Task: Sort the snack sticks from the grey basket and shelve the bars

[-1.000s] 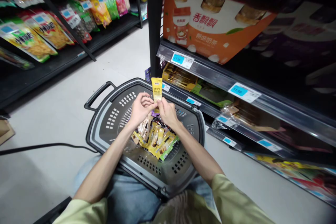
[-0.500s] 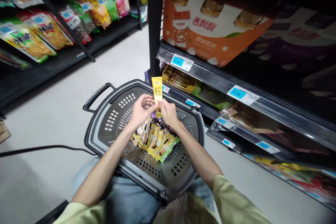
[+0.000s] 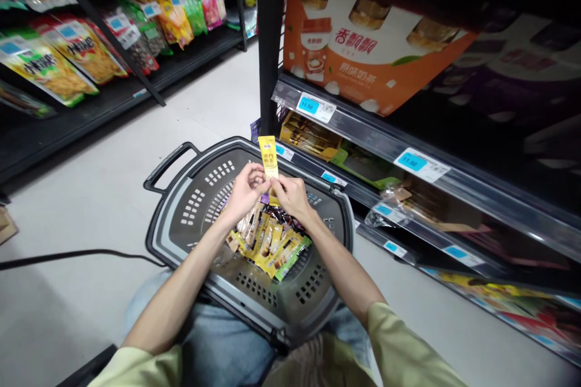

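Observation:
A slim yellow milk tea sachet [image 3: 269,156] stands nearly upright, its printed face toward me, above a grey shopping basket [image 3: 181,242]. My left hand [image 3: 247,190] pinches it from the left, thumb against the lower part. On the other side my right hand [image 3: 290,193] grips it between thumb and fingers, hiding part of its lower half. Below both hands, a heap of stick sachets [image 3: 272,245], mostly yellow with some green, brown and purple, lies on the basket's bottom. The basket rests at my lap.
To the right, a dark shelf [image 3: 354,151] holds an orange milk tea carton [image 3: 363,66] above boxes of sachets [image 3: 311,133]. Bagged snacks [image 3: 86,51] line the shelving at the left. The basket's black handle [image 3: 172,166] sticks out; a dark strap [image 3: 82,257] crosses the floor.
The yellow sachet has tilted slightly to the left and its top has dropped a little. Both hands keep their hold, with the right hand shifted slightly.

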{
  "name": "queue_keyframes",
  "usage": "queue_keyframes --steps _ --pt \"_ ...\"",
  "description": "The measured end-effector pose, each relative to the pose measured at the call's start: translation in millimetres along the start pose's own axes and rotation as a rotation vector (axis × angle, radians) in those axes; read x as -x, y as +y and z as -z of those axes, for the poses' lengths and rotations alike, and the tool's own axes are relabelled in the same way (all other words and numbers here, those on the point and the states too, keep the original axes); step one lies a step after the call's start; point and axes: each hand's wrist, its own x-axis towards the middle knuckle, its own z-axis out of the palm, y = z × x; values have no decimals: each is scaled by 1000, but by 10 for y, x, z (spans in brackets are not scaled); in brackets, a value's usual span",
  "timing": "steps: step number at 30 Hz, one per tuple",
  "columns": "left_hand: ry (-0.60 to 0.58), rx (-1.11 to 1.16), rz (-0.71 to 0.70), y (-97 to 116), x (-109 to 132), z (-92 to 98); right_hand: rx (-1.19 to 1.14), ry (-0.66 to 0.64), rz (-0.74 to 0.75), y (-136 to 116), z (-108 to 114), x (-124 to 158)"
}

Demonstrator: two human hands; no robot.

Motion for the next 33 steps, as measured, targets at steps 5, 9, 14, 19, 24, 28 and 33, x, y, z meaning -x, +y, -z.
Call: queue_keyframes --steps 5,9,14,19,24,28,33 --pt "43 28 27 28 3 13 -19 6 30 22 -9 15" --pt "53 45 66 55 1 35 -27 66 85 46 -33 11" --pt "-5 98 48 31 -13 40 22 128 145 52 -50 -5" --pt "-70 97 40 26 -23 28 73 133 157 44 -39 -3" --pt "-94 74 29 30 -26 35 109 110 157 56 -48 4" --pt "-90 54 41 47 -16 23 109 97 161 78 -56 4" --pt "-67 21 54 59 -8 -4 75 105 174 76 -58 5"
